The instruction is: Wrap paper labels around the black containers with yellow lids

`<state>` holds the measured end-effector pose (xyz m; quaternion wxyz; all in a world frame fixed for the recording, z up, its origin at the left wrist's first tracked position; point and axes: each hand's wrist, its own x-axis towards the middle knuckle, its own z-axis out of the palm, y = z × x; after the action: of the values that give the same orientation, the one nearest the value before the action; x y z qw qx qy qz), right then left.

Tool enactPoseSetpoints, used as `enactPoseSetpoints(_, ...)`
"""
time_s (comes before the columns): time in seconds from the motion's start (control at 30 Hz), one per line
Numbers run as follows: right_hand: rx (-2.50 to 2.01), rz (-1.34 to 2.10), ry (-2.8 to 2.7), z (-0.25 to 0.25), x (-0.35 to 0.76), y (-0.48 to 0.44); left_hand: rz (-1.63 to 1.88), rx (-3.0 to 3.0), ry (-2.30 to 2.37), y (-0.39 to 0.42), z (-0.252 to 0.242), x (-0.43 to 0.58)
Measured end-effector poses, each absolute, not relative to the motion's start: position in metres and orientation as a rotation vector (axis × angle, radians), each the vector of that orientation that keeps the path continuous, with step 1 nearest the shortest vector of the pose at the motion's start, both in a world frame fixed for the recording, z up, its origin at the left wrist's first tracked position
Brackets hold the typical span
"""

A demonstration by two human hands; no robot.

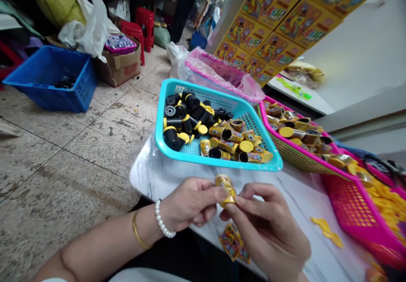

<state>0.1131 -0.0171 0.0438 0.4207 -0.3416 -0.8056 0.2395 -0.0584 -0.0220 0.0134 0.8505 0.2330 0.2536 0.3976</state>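
Both my hands pinch one small yellow labelled canister [226,189] just above the table's near edge. My left hand [190,203], with a pearl bracelet and a gold bangle on its wrist, grips the canister from the left. My right hand [269,227] presses its fingertips on the canister's right side. Printed yellow-orange stickers [233,242] lie on the table under my right hand. Beyond my hands stands a turquoise basket [222,160] with bare black canisters [182,117] on its left and labelled yellow ones [236,144] on its right.
A pink basket [298,157] of labelled canisters sits right of the turquoise one, with another pink basket [355,210] of yellow caps nearer. Yellow scraps [326,229] lie on the white table [158,176]. On the floor stand a blue crate [47,81], a cardboard box [122,64] and red stools [139,28]. People stand at the back.
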Motion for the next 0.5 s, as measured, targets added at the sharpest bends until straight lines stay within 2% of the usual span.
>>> enactPoseSetpoints(0.17,-0.854,0.064,-2.164,0.053,0.111,-0.014,0.886,0.618,0.675,-0.022,0.021,-0.056)
enactPoseSetpoints(0.23,-0.911,0.083,-2.080,0.053,0.109,-0.011,0.990,0.740,0.772,-0.029,0.023,-0.053)
enactPoseSetpoints(0.4,-0.985,0.467,-1.728,0.045,0.102,-0.008,1.549,1.086,1.109,-0.042,0.024,-0.047)
enactPoseSetpoints(0.5,-0.978,0.403,-1.757,0.037,0.100,-0.014,1.740,1.298,1.152,-0.042,0.022,-0.046)
